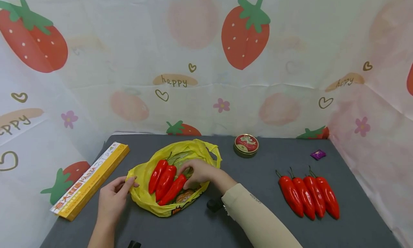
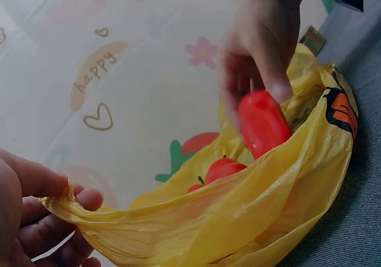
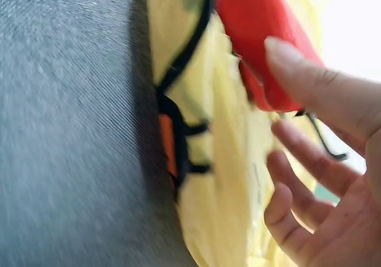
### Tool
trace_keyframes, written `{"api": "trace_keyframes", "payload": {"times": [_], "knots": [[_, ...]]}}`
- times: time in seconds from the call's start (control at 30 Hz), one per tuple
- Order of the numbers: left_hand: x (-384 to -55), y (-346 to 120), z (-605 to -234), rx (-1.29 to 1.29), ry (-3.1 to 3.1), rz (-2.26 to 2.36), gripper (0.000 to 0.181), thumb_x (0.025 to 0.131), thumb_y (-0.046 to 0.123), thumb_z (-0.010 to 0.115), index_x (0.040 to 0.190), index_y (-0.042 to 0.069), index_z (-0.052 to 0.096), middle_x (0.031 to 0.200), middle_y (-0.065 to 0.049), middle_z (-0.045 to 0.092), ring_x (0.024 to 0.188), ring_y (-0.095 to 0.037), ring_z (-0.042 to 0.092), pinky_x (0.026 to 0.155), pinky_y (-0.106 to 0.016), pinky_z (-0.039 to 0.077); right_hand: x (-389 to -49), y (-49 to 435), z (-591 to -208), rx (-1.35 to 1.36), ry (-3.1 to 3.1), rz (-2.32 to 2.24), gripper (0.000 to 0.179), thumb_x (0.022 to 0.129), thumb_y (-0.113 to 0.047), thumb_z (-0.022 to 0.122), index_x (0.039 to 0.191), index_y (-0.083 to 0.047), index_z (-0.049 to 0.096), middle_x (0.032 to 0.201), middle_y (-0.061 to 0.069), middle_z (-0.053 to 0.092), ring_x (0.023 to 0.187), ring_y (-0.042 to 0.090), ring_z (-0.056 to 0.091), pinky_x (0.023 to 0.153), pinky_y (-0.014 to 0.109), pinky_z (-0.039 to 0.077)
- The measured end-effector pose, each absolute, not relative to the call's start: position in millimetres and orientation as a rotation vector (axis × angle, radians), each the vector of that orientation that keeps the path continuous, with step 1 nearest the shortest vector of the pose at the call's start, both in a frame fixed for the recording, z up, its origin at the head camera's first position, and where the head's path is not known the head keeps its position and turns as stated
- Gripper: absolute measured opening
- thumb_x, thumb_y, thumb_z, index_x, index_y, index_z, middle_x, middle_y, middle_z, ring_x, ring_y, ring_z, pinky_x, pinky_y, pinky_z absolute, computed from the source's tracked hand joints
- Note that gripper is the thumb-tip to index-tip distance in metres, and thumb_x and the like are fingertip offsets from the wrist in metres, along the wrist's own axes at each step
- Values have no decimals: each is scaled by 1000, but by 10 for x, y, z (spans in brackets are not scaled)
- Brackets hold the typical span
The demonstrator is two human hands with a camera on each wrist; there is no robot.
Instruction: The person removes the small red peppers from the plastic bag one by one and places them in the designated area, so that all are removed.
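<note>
A crumpled yellow plastic bag (image 1: 151, 209) lies with its mouth spread, holding three red chili peppers (image 1: 166, 183) and a partly covered round brown item (image 1: 185, 196). My left hand (image 1: 111, 198) pinches the bag's left rim between thumb and fingers; the left wrist view shows the gathered plastic in its grip. Inside the mouth, my right hand (image 1: 197, 173) is at the stem end of the rightmost pepper (image 1: 174, 190). In the right wrist view its thumb lies over that pepper (image 3: 256, 35), while the visible fingers (image 3: 309, 160) are spread apart from it.
Several more red chili peppers (image 1: 309, 196) lie in a row at the right. Behind them is a purple wrapped sweet (image 1: 318, 155). A round red tin (image 1: 246, 146) stands beyond the bag, and a yellow pasta box (image 1: 91, 181) lies slanted at the left. A strawberry-print cloth (image 1: 206, 61) surrounds the dark table.
</note>
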State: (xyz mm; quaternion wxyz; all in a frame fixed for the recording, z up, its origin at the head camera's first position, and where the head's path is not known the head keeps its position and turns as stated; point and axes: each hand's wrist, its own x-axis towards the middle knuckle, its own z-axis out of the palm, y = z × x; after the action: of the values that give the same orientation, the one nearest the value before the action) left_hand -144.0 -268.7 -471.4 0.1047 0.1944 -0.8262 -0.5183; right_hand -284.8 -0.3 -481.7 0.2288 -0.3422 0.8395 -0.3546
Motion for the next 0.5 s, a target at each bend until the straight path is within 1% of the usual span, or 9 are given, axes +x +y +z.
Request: {"api": "trace_keyframes", "payload": {"times": [0.07,0.2,0.37,0.5], "knots": [[-1439,-2686,-4708,574,-2431,-1536,45,99,50,60,119,12,72,93,2,77,87,-8,60,75,-20,51,-2840,55,-4756,-918,2246,-1062,42,79,-16,88,119,-14,73,117,-7,68,106,13,62,86,28,52],[-1438,-2684,-4697,581,-2423,-1546,45,99,50,59,120,12,72,93,3,77,87,-9,60,74,-19,51,-2813,168,-4602,-885,2129,-1201,45,82,-17,85,124,-9,70,114,-4,71,103,14,67,85,30,55],[-1441,-2681,-4699,585,-2428,-1542,44,99,49,59,120,12,72,93,3,77,87,-10,60,74,-20,51,-2784,298,-4450,-906,2166,-1226,40,87,-29,82,123,-16,70,108,-3,72,98,16,68,83,32,56],[-1441,-2683,-4717,579,-2430,-1553,46,99,50,59,121,12,71,94,4,77,88,-9,60,75,-19,51,-2743,405,-4391,-876,2156,-1295,35,92,-32,76,123,-18,68,107,2,71,98,28,70,88,45,57]]}}
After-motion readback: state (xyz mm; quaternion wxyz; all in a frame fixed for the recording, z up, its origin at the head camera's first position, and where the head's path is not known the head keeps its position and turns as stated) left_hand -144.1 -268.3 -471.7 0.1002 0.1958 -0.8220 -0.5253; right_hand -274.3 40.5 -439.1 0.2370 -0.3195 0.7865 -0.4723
